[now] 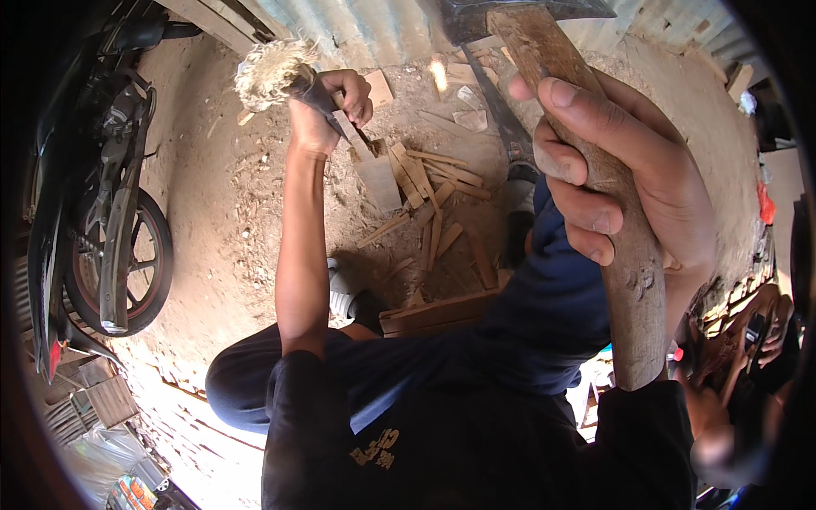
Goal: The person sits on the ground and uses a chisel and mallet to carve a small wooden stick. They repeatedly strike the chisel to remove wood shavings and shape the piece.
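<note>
So, looks like we're chiselling: our left hand [331, 102] clenches a frayed-top chisel [274, 73] just left of the wood block [380, 187], blade [350, 133] toward it. Our right hand [659, 174] grips a wooden-handled tool [608, 170], well right of the block. Next strike probably calls for careful aim.

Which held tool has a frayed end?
The tool in the left hand: its end is a pale, frayed tuft. The other, in the right hand, shows an unfrayed wooden handle and dark metal head.
</note>
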The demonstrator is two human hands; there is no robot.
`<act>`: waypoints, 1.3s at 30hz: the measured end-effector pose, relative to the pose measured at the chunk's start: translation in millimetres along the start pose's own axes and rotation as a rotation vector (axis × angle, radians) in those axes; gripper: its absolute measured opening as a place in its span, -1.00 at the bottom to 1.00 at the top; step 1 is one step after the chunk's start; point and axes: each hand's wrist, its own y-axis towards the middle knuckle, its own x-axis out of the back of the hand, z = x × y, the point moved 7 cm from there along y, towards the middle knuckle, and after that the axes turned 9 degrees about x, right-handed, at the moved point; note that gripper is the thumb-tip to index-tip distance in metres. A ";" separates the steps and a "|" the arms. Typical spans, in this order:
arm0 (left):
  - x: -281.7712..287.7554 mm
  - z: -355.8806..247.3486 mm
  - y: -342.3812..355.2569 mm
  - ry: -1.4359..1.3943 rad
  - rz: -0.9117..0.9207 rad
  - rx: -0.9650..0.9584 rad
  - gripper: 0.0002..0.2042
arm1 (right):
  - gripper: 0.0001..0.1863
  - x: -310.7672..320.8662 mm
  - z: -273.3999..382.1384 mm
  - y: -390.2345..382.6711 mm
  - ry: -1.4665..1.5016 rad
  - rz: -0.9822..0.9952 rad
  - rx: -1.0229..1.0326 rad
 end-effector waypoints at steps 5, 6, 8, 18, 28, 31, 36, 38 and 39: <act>15.2 -5.1 -7.9 -0.130 0.053 0.007 -0.19 | -0.62 -0.4 -0.2 1.4 -0.020 0.033 0.039; 20.0 -7.6 -7.8 -0.122 0.032 0.017 -0.19 | -0.61 -0.7 -0.4 1.3 -0.025 0.033 0.042; 19.8 -11.6 -8.9 -0.113 0.044 -0.024 -0.24 | -0.61 -1.2 -1.2 1.5 -0.023 0.025 0.041; 34.2 -8.5 -13.0 -0.068 -0.423 -0.001 -0.38 | -0.59 -3.9 -6.1 4.3 -0.066 0.093 0.060; 32.4 -5.9 -19.6 0.015 -0.685 -0.134 -0.41 | -0.56 -10.6 0.2 4.9 0.110 0.138 0.093; 34.3 -2.3 -23.3 -0.005 -0.703 -0.071 -0.40 | -0.75 -12.4 -3.4 18.5 0.371 0.209 -0.066; 29.8 -7.5 -27.6 0.161 -0.638 -0.193 -0.43 | -0.83 22.2 -101.0 38.2 0.253 0.115 -0.327; 26.1 2.8 -24.7 0.083 -0.522 -0.182 -0.33 | -0.85 34.3 -142.8 32.6 0.387 0.158 -0.537; 25.5 7.1 -24.9 0.049 -0.470 -0.178 -0.27 | -0.86 44.0 -164.1 24.1 0.359 0.102 -0.636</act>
